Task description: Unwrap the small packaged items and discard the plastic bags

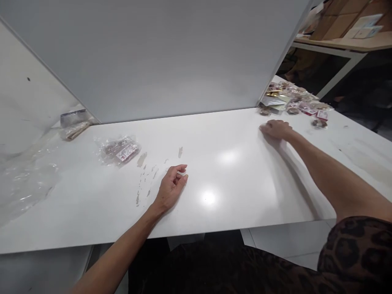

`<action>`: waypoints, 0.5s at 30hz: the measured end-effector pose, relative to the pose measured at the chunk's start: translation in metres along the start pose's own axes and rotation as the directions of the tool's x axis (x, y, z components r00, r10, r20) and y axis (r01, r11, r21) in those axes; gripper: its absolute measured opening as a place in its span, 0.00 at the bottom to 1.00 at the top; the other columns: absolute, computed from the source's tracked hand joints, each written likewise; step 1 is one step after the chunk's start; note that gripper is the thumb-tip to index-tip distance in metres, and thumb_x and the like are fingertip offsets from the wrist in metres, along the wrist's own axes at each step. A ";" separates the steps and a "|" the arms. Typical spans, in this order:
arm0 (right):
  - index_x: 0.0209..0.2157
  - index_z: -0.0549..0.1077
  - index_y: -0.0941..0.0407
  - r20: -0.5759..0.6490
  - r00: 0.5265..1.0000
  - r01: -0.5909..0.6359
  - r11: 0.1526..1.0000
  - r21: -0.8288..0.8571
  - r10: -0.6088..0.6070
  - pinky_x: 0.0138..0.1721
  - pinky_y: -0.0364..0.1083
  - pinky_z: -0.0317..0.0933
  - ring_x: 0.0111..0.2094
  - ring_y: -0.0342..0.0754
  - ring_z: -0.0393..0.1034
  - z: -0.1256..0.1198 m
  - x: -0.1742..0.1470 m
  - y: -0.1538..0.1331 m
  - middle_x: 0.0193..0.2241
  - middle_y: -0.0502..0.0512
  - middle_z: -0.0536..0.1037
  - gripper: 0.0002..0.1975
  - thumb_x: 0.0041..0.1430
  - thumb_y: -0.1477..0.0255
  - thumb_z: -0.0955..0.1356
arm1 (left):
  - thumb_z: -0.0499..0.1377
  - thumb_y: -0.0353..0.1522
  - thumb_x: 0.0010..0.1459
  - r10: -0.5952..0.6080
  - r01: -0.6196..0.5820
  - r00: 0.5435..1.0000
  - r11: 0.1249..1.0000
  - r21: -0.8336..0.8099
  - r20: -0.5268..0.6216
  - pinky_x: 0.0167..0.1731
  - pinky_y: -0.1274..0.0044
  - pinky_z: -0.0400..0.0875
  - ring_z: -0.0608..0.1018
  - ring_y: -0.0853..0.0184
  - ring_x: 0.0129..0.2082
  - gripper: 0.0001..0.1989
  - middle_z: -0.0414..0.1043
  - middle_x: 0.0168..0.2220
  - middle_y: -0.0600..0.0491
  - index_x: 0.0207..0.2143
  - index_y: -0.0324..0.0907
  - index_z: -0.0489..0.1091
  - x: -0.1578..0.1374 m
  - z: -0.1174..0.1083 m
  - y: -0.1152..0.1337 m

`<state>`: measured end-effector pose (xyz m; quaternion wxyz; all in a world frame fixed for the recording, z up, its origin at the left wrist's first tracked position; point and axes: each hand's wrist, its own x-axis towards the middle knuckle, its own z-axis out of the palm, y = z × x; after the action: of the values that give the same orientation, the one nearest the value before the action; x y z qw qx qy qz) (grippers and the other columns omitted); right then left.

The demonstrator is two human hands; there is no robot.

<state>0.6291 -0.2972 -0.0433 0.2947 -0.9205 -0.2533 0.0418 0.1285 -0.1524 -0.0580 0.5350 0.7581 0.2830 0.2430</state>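
My left hand (173,185) rests on the white tabletop, its fingers loosely curled. A gap shows between thumb and forefinger, with nothing held in it. Beyond it, to the left, lies a clear plastic packet (121,150) with a brownish content and a pink-and-white label. My right hand (277,129) is stretched out over the right side of the table, slightly blurred, its fingers partly hidden. Nearest to that hand is a spread of small clear packets (293,109) with brown contents and pink labels, by the right end of the grey panel.
An upright grey panel (177,61) stands along the table's back. Crumpled clear plastic (27,183) lies at the left, near a small bundle of wrapped items (73,124). Behind at the right, cardboard boxes (339,20) stand on another table. Worn marks (141,159) spot the white surface.
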 end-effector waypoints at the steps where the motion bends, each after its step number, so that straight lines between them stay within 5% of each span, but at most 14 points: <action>1: 0.37 0.75 0.56 0.012 1.000 0.006 1.000 -0.029 -0.006 0.65 0.73 0.49 0.65 0.72 0.61 0.004 -0.013 0.001 0.54 0.70 0.76 0.09 0.60 0.66 0.74 | 0.61 0.40 0.65 0.005 -0.005 1.000 1.000 0.003 0.000 0.40 0.73 0.71 0.76 0.70 0.36 0.18 0.72 0.48 0.50 0.55 0.47 0.73 0.000 0.000 0.001; 5: 0.42 0.75 0.56 0.051 0.999 -0.006 0.999 0.049 0.003 0.64 0.63 0.56 0.60 0.62 0.67 -0.003 -0.055 0.003 0.51 0.67 0.78 0.10 0.59 0.70 0.75 | 0.60 0.41 0.65 0.022 -0.023 1.000 0.999 0.024 0.012 0.39 0.73 0.72 0.75 0.70 0.35 0.19 0.72 0.47 0.49 0.55 0.45 0.73 0.001 0.000 0.001; 8: 0.42 0.75 0.57 0.122 0.987 -0.125 0.982 0.144 0.108 0.46 0.53 0.68 0.40 0.52 0.72 -0.021 -0.082 0.014 0.38 0.61 0.79 0.16 0.54 0.70 0.79 | 0.60 0.40 0.65 0.046 -0.047 0.999 0.997 0.056 0.024 0.38 0.73 0.71 0.73 0.71 0.34 0.19 0.72 0.47 0.49 0.56 0.45 0.73 0.001 0.001 0.001; 10: 0.38 0.77 0.58 0.197 0.968 -0.204 0.948 0.245 0.157 0.34 0.48 0.66 0.31 0.47 0.69 -0.032 -0.094 0.023 0.30 0.57 0.77 0.13 0.52 0.73 0.79 | 0.60 0.40 0.65 0.058 -0.059 0.998 0.996 0.071 0.022 0.37 0.73 0.71 0.73 0.71 0.33 0.18 0.72 0.46 0.49 0.55 0.45 0.73 0.001 0.001 0.001; 13: 0.29 0.75 0.59 0.205 0.953 -0.289 0.871 0.397 0.222 0.28 0.47 0.63 0.27 0.45 0.66 -0.048 -0.088 0.027 0.24 0.55 0.74 0.10 0.50 0.78 0.79 | 0.60 0.40 0.65 0.051 -0.053 0.998 0.995 0.080 0.021 0.37 0.73 0.71 0.74 0.71 0.34 0.18 0.73 0.46 0.49 0.55 0.45 0.73 0.002 0.001 0.001; 15: 0.28 0.73 0.59 0.090 0.969 -0.247 0.856 0.454 0.232 0.29 0.48 0.65 0.27 0.44 0.67 -0.060 -0.061 0.018 0.24 0.55 0.73 0.11 0.53 0.78 0.78 | 0.60 0.40 0.65 0.032 -0.033 0.999 0.996 0.080 0.023 0.38 0.73 0.71 0.74 0.70 0.35 0.18 0.73 0.46 0.48 0.55 0.44 0.73 0.002 0.000 0.001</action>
<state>0.5976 -0.3709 -0.0081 0.4932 -0.8475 -0.1244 0.1517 0.1300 -0.1519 -0.0567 0.5031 0.7861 0.2744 0.2318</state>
